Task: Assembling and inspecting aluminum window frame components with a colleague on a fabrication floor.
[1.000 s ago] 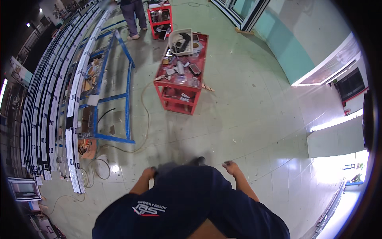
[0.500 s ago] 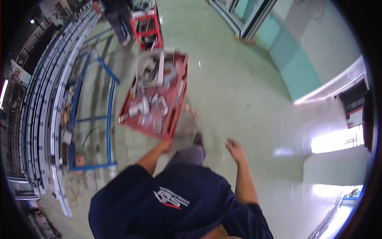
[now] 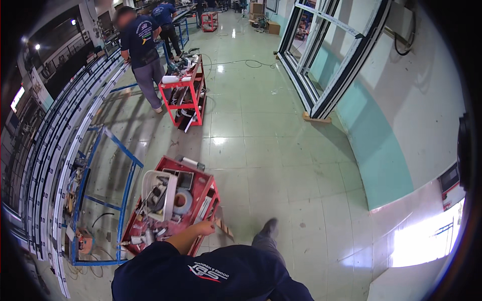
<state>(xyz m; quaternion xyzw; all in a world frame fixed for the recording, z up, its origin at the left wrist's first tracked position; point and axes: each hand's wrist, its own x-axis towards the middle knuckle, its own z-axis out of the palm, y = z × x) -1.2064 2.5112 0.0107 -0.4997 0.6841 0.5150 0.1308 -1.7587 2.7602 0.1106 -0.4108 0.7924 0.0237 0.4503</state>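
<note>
My left hand (image 3: 205, 228) is beside the near right edge of a red tool cart (image 3: 217, 193), fingers curled in. I cannot make out whether it touches the rim. On the cart's top are a whitish plastic bin (image 3: 171, 196) with hand tools in it, a roll of tape (image 3: 183, 201), and metallic tools (image 3: 149, 236) at the near end, partly behind my arm. Only the dark sleeve (image 3: 291, 291) of my right arm shows at the lower edge; the right hand is out of view.
A second red cart (image 3: 200, 100) stands farther ahead, beside a co-worker (image 3: 143, 50). Long metal profiles (image 3: 83, 123) and a blue frame stand (image 3: 122, 200) line the left. A large window frame (image 3: 321, 95) leans at the right wall. A wooden strip (image 3: 224, 230) lies near the cart.
The view has tilted up and moved forward, showing more of the room. The cart now sits lower, beside me. My left hand has passed from its near end to its right side; my right hand has left view.
</note>
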